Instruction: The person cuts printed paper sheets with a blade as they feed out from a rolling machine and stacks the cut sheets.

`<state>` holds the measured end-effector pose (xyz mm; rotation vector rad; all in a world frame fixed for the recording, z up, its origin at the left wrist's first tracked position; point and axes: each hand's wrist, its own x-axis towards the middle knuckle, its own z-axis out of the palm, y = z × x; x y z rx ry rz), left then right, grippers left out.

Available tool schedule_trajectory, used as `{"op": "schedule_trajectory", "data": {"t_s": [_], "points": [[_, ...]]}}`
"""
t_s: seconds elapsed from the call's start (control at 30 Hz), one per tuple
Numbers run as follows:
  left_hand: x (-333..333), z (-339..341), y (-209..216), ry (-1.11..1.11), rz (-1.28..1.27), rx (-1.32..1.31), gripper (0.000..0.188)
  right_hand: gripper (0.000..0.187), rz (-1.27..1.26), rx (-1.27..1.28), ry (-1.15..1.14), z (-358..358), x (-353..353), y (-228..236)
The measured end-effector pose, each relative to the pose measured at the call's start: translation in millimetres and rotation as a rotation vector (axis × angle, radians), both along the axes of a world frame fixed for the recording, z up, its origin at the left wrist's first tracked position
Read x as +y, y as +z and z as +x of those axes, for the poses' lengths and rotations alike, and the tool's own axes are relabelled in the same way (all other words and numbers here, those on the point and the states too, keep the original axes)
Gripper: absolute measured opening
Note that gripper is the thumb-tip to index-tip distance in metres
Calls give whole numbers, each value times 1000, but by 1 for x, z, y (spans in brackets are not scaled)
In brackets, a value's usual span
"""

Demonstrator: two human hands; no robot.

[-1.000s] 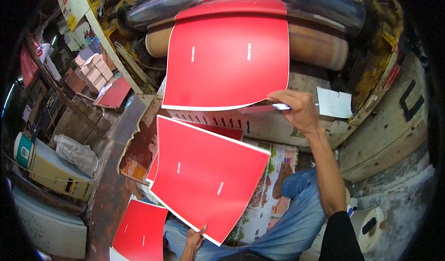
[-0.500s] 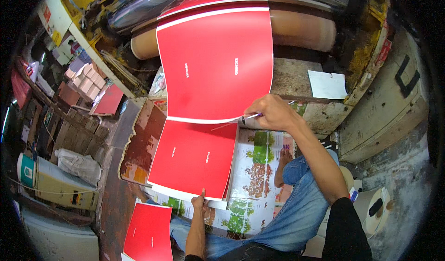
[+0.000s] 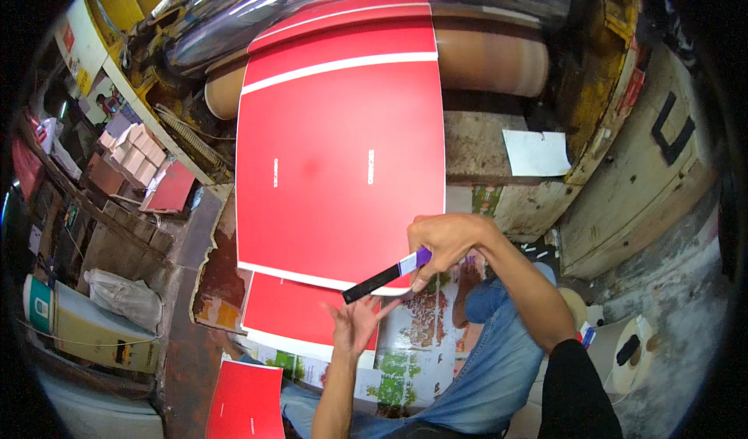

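A long red sheet (image 3: 335, 112) with white bands hangs from the roller toward me, its lower edge curled. My right hand (image 3: 452, 240) is closed on a cutter knife (image 3: 382, 279), purple at the grip with a long flat black end pointing left. Its thumb is at the sheet's lower right corner; whether it pinches the sheet I cannot tell. My left hand (image 3: 358, 326) is open, fingers spread, just below the sheet's lower edge and the knife's tip. Beneath it lies a stack of red sheets (image 3: 288, 306) with white borders, partly covered by the hanging sheet.
Above are a shiny dark film roll (image 3: 374, 3) and a brown roller (image 3: 499, 61). Another red sheet (image 3: 245, 400) lies at the lower left. A white paper (image 3: 538, 152) rests on the ledge at right, beside a grey metal cabinet (image 3: 647, 190). Rolls (image 3: 631, 353) stand at lower right.
The hanging sheet has come lower, covering more of the stack. My right hand has moved down, turning the knife's flat side into view. My left hand has left the stack's edge and opened.
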<state>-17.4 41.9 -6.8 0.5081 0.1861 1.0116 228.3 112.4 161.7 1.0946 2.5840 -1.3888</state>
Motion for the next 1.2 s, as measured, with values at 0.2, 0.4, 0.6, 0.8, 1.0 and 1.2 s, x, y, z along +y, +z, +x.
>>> {"op": "schedule_trajectory", "data": {"t_s": [0.2,0.4,0.6,0.8,1.0,1.2], "points": [[-8,40,18,375,-318,318,53,39,-272,161,-37,26,24,16],[-47,22,13,330,-240,365,53,35,507,697,-1130,97,78,10],[-78,6,16,304,-274,489,50,29,567,663,-1179,92,112,-3],[-103,-13,18,339,-384,443,51,24,361,511,-1139,93,99,-26],[-130,-31,5,344,-441,371,50,24,961,325,-1067,87,79,-24],[-157,-34,-15,365,-419,585,45,55,1292,8,-684,70,77,-24]]}}
